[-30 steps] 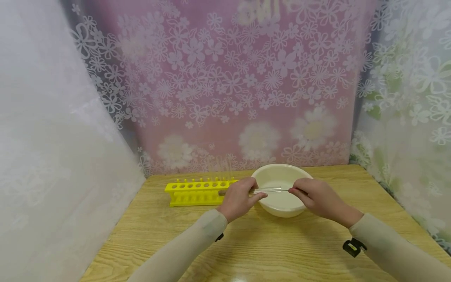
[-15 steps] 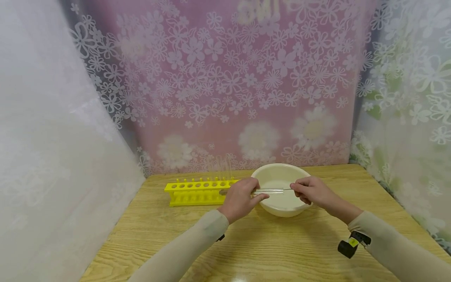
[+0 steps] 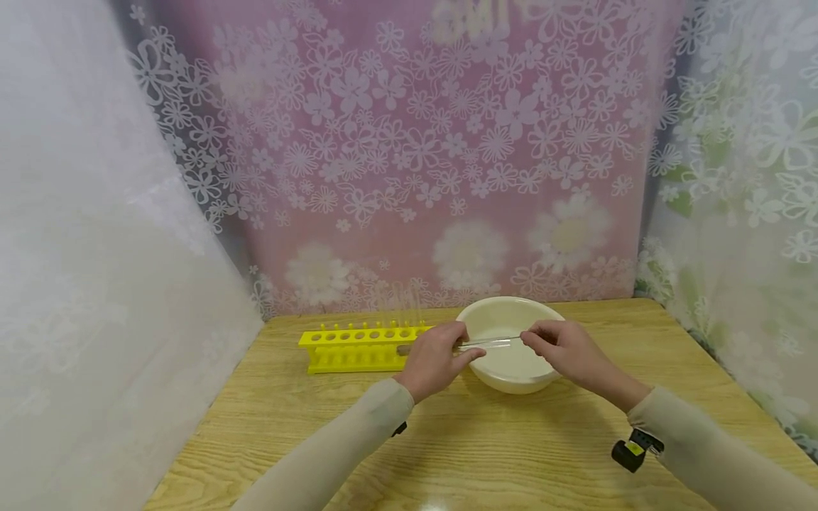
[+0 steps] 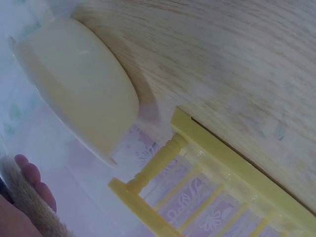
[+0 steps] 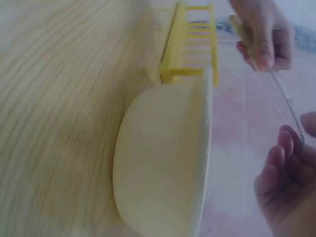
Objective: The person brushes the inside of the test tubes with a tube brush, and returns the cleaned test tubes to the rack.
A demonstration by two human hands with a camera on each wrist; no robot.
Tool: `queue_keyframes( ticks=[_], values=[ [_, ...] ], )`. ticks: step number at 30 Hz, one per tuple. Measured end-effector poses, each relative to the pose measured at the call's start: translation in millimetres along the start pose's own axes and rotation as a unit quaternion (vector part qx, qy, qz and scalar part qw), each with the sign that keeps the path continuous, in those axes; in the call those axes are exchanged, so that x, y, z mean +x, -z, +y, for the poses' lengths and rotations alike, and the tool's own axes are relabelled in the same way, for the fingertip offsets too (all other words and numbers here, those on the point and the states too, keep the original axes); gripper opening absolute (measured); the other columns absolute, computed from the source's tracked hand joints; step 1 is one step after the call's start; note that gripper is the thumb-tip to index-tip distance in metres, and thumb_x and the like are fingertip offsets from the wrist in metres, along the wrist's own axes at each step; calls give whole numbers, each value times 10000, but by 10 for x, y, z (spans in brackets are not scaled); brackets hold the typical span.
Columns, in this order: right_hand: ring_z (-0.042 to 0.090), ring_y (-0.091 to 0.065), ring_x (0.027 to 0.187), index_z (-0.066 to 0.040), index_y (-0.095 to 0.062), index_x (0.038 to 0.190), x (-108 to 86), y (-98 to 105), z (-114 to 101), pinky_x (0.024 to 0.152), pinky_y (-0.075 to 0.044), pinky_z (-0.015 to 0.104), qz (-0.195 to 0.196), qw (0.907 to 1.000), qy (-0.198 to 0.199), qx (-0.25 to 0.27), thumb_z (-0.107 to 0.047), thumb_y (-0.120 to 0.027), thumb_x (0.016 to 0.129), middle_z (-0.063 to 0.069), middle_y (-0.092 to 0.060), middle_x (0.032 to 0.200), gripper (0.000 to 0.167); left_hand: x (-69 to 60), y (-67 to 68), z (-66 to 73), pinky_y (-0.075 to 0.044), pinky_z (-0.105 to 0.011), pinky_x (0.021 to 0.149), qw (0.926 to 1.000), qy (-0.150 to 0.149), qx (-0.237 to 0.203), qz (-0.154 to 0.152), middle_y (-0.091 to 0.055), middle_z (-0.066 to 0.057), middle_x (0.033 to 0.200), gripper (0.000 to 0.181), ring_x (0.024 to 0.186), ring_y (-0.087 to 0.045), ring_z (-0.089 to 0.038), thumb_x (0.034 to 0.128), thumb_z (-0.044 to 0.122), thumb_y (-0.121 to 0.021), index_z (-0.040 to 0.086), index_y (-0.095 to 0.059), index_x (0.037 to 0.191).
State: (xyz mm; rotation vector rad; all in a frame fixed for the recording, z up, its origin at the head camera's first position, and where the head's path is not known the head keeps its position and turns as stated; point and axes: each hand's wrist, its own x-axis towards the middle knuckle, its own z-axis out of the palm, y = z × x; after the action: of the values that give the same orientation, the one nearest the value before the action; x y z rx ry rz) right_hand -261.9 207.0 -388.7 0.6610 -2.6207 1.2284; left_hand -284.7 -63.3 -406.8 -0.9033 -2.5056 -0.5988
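Left hand [image 3: 434, 360] has its fingers curled round the glass tube [image 3: 497, 345], thumb pointing along it toward the mouth. Right hand [image 3: 569, 356] pinches the wire [image 5: 295, 119] of the brush [image 3: 403, 349] between thumb and forefinger, other fingers loosely bent. Split makes sense to me: left anchors the glass, right can steer the wire. Tube lies near level, mouth toward the right hand, so the wire gets a straight run in. Its mouth end is above the bowl [image 3: 511, 386], probably so drips land there and not on the bench [image 3: 486, 454]. Rack [image 3: 351, 368] sits just left of the bowl, likely for short reach; more clear tubes [image 3: 407, 305] stand at its right end, count unclear.

Views: head gives the layout, but the left hand hides most of the brush; only a dull end shows past it, overlapping the rack in that view. Left wrist gets the bristles [image 4: 30, 202] close up, fuzzy, beside the fingertips; no right hand there. Right wrist shows the wire is twisted, and that both hands are clear of the bowl's rim, not touching it. Glass is nearly invisible there, just a glint at the mouth. Can't tell if the bowl holds water.
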Motion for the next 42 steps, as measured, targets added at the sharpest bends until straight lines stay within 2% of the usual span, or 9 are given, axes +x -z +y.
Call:
queue_keyframes(
  ticks=[3,8,11,15,21,25,33,38,42],
  values=[
    [44,-471,609,-159,-710,958,-8,-38,19,562,-423,251,486,9872,1128,-1013,-215,-683,976,-47,-608,756,65,-1,16,-14,-366,-188,570,9997,181,-172,-64,-515,76,787,317,626,-427,-68,942,503,-655,203,-554,916],
    [43,-551,702,-97,-717,983,13,-42,74,577,-467,248,1271,9225,2759,-2381,-110,-748,896,-64,-640,843,93,-11,39,-21,-361,-200,571,9991,245,-328,-97,-489,84,773,310,628,-418,-72,942,506,-654,224,-531,902],
    [103,-603,719,-85,-726,971,22,-26,107,581,-503,288,1397,8905,3302,-2802,-259,-615,1017,-12,-665,867,211,-24,44,-25,-357,-200,574,9990,234,-362,-115,-481,83,774,312,629,-413,-72,943,507,-651,223,-528,904],
    [102,-586,669,-107,-724,947,14,-13,135,558,-494,282,1315,8743,3534,-3056,-406,-369,1099,-17,-649,832,489,-43,45,-23,-352,-199,574,9990,221,-360,-123,-476,84,771,313,629,-407,-71,941,503,-655,218,-530,907],
    [55,-589,672,-143,-734,927,-8,2,139,566,-488,248,1135,8897,3416,-2807,-382,-466,1076,-41,-672,845,389,-61,36,-26,-354,-184,567,9994,121,-288,-121,-485,99,772,309,624,-416,-64,939,517,-645,229,-536,912],
    [4,-570,707,-191,-736,926,-22,24,121,587,-469,231,856,9168,3057,-2423,-187,-690,960,-87,-681,864,57,-60,34,-28,-365,-177,572,9997,8,-233,-57,-504,106,790,306,628,-425,-57,938,516,-646,229,-543,913],
    [-27,-414,582,-210,-711,880,-10,84,144,565,-396,224,-175,9786,1739,-1085,-130,-626,1001,-86,-640,758,168,-52,14,-26,-354,-162,564,9998,-210,-9,36,-506,106,797,307,621,-420,-47,926,499,-673,213,-561,920],
    [0,-366,537,-169,-701,853,12,122,162,520,-381,240,-697,9878,1271,-569,-183,-580,1034,-52,-559,668,218,-53,5,-25,-365,-158,567,9994,-338,96,35,-513,105,805,315,630,-436,-43,928,498,-672,203,-563,928],
    [-16,-442,577,-191,-730,930,22,124,157,562,-408,233,-663,9793,1533,-1147,-182,-603,1022,-97,-638,763,157,-51,14,-25,-368,-163,566,9995,-275,54,-107,-531,87,806,328,632,-439,-45,937,513,-656,199,-560,929]
  ],
)
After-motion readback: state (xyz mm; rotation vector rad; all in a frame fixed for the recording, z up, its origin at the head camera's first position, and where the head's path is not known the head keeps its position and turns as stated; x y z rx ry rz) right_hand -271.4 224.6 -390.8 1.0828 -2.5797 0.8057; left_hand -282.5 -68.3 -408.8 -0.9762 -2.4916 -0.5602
